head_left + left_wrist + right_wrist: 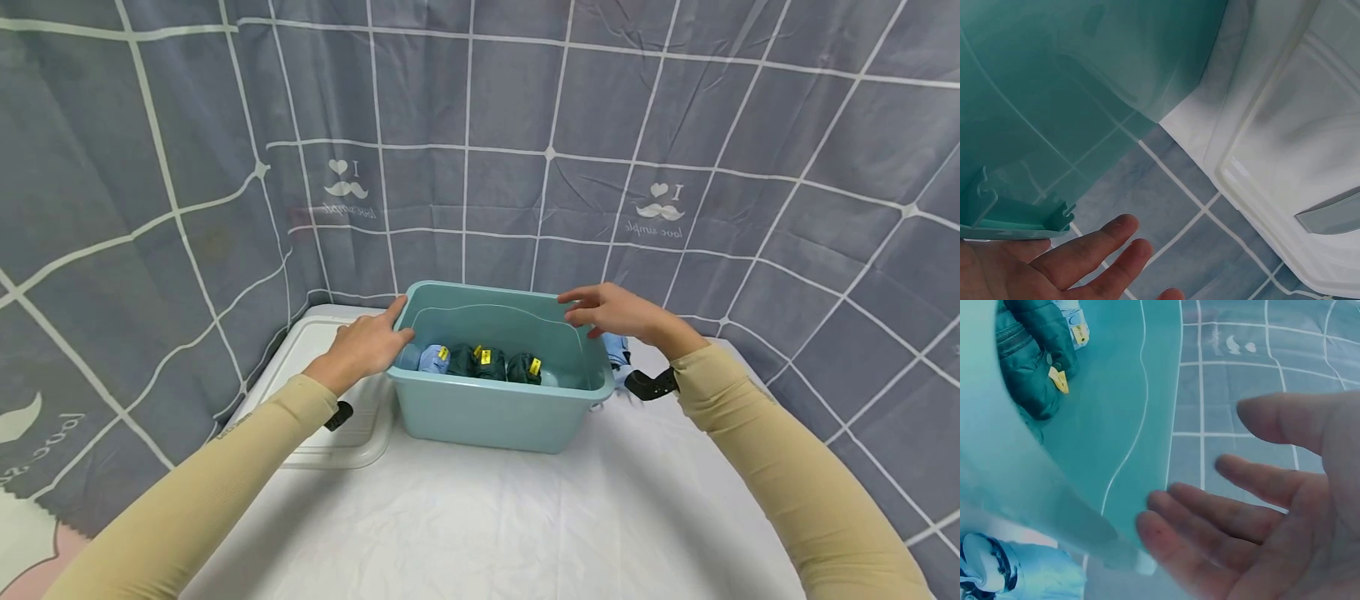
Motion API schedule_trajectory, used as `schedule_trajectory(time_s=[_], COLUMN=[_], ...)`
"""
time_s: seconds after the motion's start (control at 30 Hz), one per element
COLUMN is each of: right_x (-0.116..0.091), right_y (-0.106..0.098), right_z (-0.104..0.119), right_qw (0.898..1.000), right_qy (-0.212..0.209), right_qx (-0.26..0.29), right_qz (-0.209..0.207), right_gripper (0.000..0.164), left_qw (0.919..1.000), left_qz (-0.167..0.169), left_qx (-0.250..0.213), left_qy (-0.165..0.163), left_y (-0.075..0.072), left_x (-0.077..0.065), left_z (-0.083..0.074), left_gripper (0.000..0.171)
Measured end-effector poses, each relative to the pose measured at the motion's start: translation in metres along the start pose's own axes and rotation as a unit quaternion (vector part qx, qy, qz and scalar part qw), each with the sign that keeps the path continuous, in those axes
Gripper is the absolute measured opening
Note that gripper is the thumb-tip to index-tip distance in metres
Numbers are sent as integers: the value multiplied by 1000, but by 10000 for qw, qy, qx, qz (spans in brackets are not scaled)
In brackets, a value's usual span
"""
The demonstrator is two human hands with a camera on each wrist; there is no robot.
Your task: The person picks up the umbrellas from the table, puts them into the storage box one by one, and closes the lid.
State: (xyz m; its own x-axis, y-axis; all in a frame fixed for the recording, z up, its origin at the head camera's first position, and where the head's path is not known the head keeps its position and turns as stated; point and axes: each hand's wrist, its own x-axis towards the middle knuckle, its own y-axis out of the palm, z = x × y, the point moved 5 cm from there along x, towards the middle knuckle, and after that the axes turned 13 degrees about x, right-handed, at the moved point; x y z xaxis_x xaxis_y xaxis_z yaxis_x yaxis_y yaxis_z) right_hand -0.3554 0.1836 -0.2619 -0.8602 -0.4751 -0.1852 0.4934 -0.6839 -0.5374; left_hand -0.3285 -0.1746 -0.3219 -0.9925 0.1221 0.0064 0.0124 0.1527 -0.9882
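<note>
Tan sleeves (787, 475) nearest, four and eight o'clock. Teal bin (487, 417) toward six o'clock, rolled bundles (491, 364) along its near wall. Left hand (366, 343) touches bin's nine o'clock end, fingers loosely extended. Right hand (618, 312) at two, spread wide; contact unclear. My judgement: seat both ends evenly before shifting; keep level, lest bundles roll.

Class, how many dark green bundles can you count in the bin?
3: the left bundle, beside the blue one, the middle bundle and the right bundle, in a row inside the bin. More may be hidden.
</note>
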Motion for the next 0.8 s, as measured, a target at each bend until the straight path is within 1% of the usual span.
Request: schedule_trajectory(time_s=[0.13,0.33,0.53,0.8], right_x=[-5,-10,-14,-18], right_y=[-10,-25,-31,-38], right_z=[-4,-18,-33,-55], right_qw=[9987,9951,9915,9895], right_qy=[-213,-220,-248,-195], right_qx=[182,388,567,755], right_qz=[-417,-887,-1142,-1216], right_gripper=[54,55,57,61], left_qw=[10000,10000,10000,9999], left_qz=[0,-32,-88,-104], left_qx=[-8,11,22,46], left_qy=[2,4,20,9], left_y=[0,0,-1,1], left_x=[0,0,0,0], left_z=[0,-1,-1,0], left_gripper=[73,73,73,73])
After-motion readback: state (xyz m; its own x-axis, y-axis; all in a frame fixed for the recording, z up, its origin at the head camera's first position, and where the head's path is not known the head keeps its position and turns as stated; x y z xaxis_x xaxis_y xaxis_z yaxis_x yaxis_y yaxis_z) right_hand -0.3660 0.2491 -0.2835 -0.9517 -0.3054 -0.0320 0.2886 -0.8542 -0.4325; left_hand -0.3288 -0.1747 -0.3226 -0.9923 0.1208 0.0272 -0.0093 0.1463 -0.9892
